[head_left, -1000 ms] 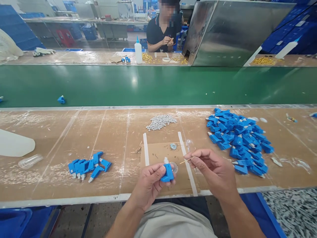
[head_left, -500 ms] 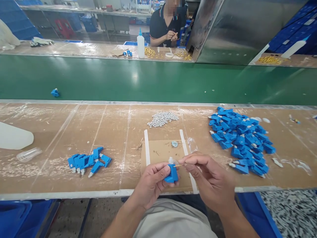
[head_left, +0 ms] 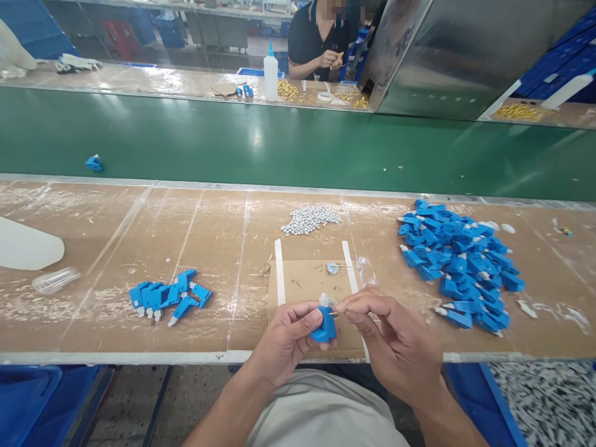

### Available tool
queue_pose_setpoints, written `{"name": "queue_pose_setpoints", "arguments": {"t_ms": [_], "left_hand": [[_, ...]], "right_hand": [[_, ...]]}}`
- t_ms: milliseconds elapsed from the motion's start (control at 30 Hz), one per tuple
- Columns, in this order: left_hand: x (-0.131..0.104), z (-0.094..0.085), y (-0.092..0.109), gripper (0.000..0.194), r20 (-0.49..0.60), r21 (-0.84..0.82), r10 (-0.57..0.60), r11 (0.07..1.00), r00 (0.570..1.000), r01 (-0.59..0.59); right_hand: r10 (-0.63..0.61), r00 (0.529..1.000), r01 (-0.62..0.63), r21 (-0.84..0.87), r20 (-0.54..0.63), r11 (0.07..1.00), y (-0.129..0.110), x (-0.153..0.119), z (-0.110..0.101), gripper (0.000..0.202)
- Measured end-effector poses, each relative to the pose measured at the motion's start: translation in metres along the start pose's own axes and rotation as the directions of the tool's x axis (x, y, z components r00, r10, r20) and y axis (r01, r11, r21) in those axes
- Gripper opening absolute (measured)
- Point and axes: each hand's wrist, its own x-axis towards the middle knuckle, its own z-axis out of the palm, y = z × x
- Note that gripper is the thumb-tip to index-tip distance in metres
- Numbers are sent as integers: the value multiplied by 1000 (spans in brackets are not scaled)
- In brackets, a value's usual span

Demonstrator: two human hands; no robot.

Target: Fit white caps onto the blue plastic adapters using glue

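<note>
My left hand [head_left: 291, 338] is closed around a blue plastic part [head_left: 325, 328] with a white tip pointing up. Close beside it, my right hand [head_left: 395, 341] pinches a thin yellowish stick [head_left: 333, 313], whose end meets the upper right side of the blue part. Whether the stick enters the part, I cannot tell. Beneath both hands lies a cardboard sheet [head_left: 302, 282] held by white tape strips. On this sheet rests a small pale-blue blob [head_left: 332, 268] with a thin stick in it.
A big heap of blue parts [head_left: 459, 264] lies right, a smaller group [head_left: 170, 293] left. Small grey pieces [head_left: 311, 220] are piled behind the cardboard. A green conveyor belt [head_left: 279, 146] crosses beyond, carrying one blue part [head_left: 94, 162]. Across it, a person [head_left: 316, 43] handles something small.
The view has shifted slightly. My right hand has drawn a little closer to the blue part, and less of the stick shows. The lone blue part on the belt sits slightly further left.
</note>
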Motion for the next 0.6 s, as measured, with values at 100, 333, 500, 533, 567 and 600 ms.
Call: {"name": "queue_pose_setpoints", "arguments": {"t_ms": [100, 333, 500, 533, 567, 600], "left_hand": [[0, -3, 1, 28, -2, -7, 2, 1000, 1000, -2], [-3, -27, 10, 27, -147, -54, 80, 995, 986, -89], [-1, -39, 9, 27, -185, -75, 85, 992, 979, -100], [-1, -40, 9, 27, -188, -78, 82, 992, 979, -98], [-1, -41, 8, 27, -188, -81, 77, 992, 979, -94], [0, -41, 8, 26, -188, -84, 74, 992, 979, -91]], "right_hand": [[47, 999, -47, 19, -16, 999, 0, 0, -2, 19], [261, 964, -259, -46, 57, 965, 24, -2, -10, 9], [316, 939, -300, -129, 135, 945, 45, 5, -7, 16], [314, 943, -298, -142, 107, 944, 50, 12, -7, 16], [300, 950, -282, -173, 88, 944, 56, 21, -7, 15], [275, 958, -252, -217, 85, 943, 63, 32, -5, 13]]}}
